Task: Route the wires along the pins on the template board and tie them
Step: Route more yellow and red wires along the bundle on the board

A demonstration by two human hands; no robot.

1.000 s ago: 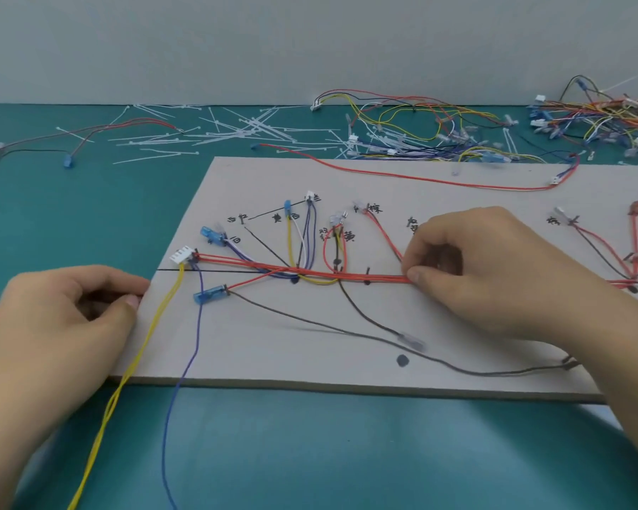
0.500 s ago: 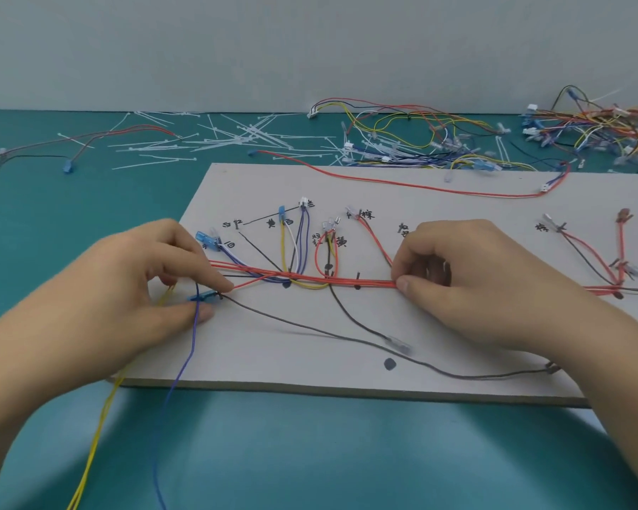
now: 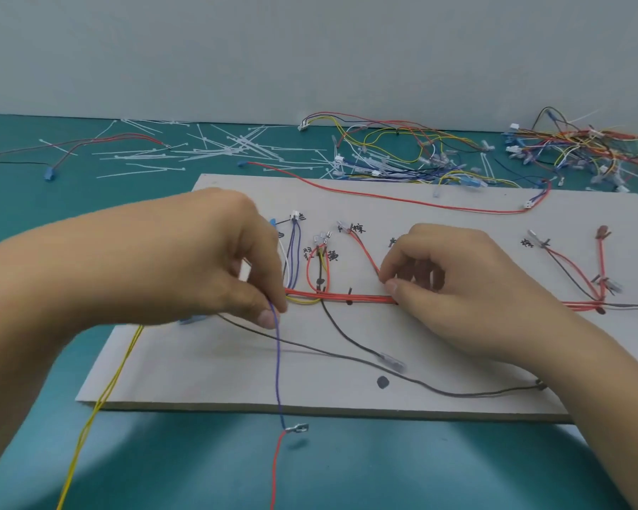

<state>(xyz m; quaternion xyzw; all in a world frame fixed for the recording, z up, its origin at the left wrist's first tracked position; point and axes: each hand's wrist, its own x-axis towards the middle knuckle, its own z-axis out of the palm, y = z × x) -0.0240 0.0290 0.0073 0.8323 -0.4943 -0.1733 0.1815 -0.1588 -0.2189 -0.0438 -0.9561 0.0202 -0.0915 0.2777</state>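
A flat grey cardboard template board [image 3: 457, 200] lies on the teal desk [image 3: 383, 465], filling the middle of the frame. The left hand [image 3: 199, 266], at centre left, has its grip closed on a thin purple wire [image 3: 277, 362], pinched between thumb and forefinger just above the board. The wire hangs past the board's near edge to a small metal terminal [image 3: 297, 428], where a red lead runs on down.

The right hand [image 3: 457, 288], at centre right, curls its grip over a straight bundle of red wires [image 3: 365, 298] lying across the board. It seems to pinch the bundle's end, though the fingertips hide the contact.

A long black wire [image 3: 347, 357] crosses the board's lower half, and a yellow wire [image 3: 100, 399] trails off at lower left. White cable ties [image 3: 214, 149] are scattered at upper left, and loose coloured wire harnesses [image 3: 402, 149] are heaped at upper right.
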